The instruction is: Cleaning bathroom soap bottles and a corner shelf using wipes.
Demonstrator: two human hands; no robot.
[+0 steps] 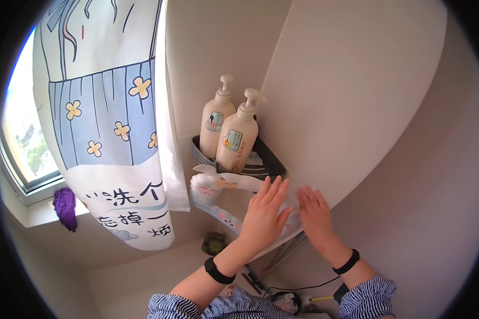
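A: where are the hands?
B: left hand and right hand, both flat, fingers spread, holding nothing, pressing the white cartoon-printed plastic sheet on the wall, 6 o'clock of the black corner shelf.

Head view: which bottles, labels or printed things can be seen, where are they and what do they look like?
Rear cream pump bottle: in the dark corner rack, small teal-pink label.
Front cream pump bottle: same rack, teal-orange label.
White-and-blue printed curtain: hanging left, yellow flowers, dark characters.
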